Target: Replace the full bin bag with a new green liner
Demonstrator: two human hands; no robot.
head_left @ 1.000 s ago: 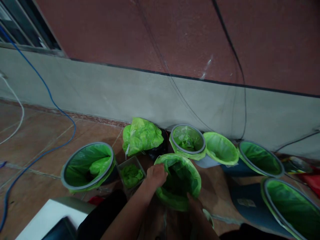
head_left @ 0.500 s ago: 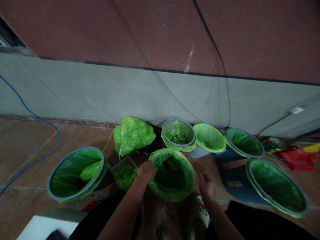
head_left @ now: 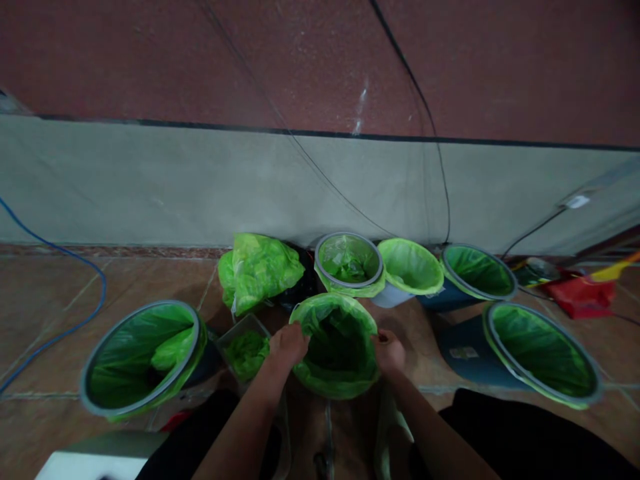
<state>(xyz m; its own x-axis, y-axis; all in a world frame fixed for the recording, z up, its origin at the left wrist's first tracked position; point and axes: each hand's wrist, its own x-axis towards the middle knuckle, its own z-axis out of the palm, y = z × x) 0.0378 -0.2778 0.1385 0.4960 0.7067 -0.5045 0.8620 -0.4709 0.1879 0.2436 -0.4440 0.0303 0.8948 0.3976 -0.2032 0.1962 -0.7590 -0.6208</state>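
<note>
A small bin lined with a green plastic bag (head_left: 336, 347) stands on the floor right in front of me. My left hand (head_left: 287, 348) is closed on the bag's left rim. On the right rim, my right hand (head_left: 389, 351) has its fingers curled against the liner. Both forearms reach in from the bottom edge. The bin's body is hidden under the bag.
Several more green-lined bins stand around: a large one at left (head_left: 140, 357), three along the wall (head_left: 349, 261) (head_left: 410, 267) (head_left: 479, 272), one at right (head_left: 540, 353). A tied green bag (head_left: 260, 270), a small tub of green stuff (head_left: 245, 350), a blue cable (head_left: 60, 327) and red items (head_left: 580, 293) lie nearby.
My right hand has come from the bin's near rim, swung out right, and now grips the right rim. The left hand stays on the left rim. My view has turned right.
</note>
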